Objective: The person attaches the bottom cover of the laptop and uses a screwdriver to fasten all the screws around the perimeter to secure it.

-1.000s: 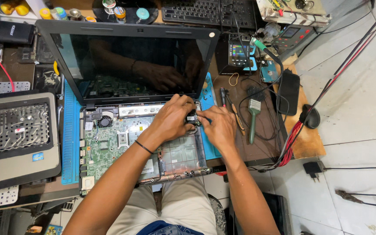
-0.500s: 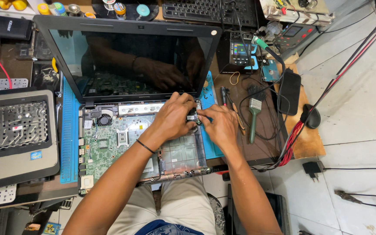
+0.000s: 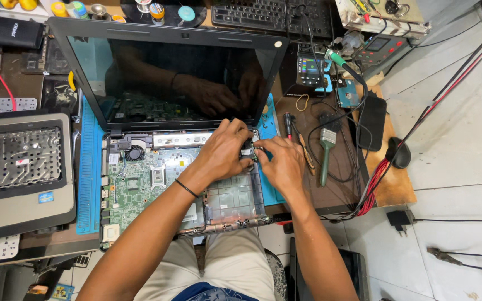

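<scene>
Pinching a small dark part [image 3: 247, 150] between them, the left hand [image 3: 222, 151] and right hand [image 3: 282, 163] work at the open laptop [image 3: 140, 184]'s right edge. Fingers look closed on it. Lifting it free likely needs a gentle, straight pull.

A brown wooden tabletop [image 3: 389, 192] is set over a floor [image 3: 464, 128] of pale grey tiles, evenly lit. Cables [image 3: 447, 220] are strewn across the tiles, and a blue mat [image 3: 89, 184] is laid on the tabletop.

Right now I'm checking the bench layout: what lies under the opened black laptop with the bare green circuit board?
A blue ribbed work mat shows along both sides of the opened black laptop. What lies directly beneath is covered.
</scene>
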